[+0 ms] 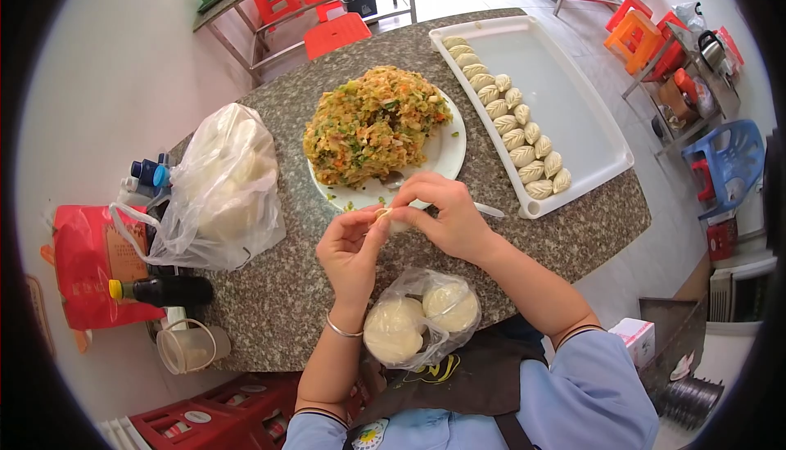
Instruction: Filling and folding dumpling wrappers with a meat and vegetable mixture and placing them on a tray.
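Observation:
Between the fingertips of my left hand point(356, 238) and my right hand point(445, 213) is a small dumpling wrapper point(384, 211), its edge pinched; the fingers hide much of it. Just beyond them a white plate point(453, 158) bears a large mound of chopped vegetable filling point(374, 124). A spoon lies at the plate's near side, its handle point(489, 210) sticking out to the right beneath my right hand. To the right, a white plastic tray point(571, 106) holds pleated dumplings point(522, 156) in two rows along its left side. Near my body, a clear plastic bag holds two stacks of round wrappers point(393, 330).
On the speckled stone table point(264, 302), a larger plastic bag point(227, 186) of pale contents stands left. A dark bottle with a yellow cap point(166, 290), a red package point(92, 266) and a clear bucket point(190, 347) are at the left edge. Red stools point(338, 33) stand beyond.

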Tool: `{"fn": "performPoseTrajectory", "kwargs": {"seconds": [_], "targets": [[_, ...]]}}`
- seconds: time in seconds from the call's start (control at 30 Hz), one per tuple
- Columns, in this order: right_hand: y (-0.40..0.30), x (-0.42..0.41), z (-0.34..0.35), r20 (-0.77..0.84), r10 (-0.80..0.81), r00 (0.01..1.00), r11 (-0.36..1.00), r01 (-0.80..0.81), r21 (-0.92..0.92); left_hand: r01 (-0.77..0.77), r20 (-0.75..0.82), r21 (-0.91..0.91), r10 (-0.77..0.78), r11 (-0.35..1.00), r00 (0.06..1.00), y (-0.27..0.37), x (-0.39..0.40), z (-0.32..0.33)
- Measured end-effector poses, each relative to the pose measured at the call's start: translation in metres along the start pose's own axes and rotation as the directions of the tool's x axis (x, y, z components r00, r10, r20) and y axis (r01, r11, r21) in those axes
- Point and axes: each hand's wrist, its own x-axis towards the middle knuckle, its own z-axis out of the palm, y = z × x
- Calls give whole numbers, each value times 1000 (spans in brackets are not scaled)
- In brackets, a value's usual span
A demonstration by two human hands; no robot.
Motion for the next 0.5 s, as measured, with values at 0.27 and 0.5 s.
{"fn": "performPoseTrajectory", "kwargs": {"seconds": [0.27, 0.5], "targets": [[-2, 5, -13, 106, 203, 973, 971, -214, 108, -55, 106, 17, 53, 998, 993, -5, 1, -5], [3, -1, 1, -18, 90, 996, 995, -89, 33, -15, 75, -12, 16, 1000, 997, -5, 1, -3]]}}
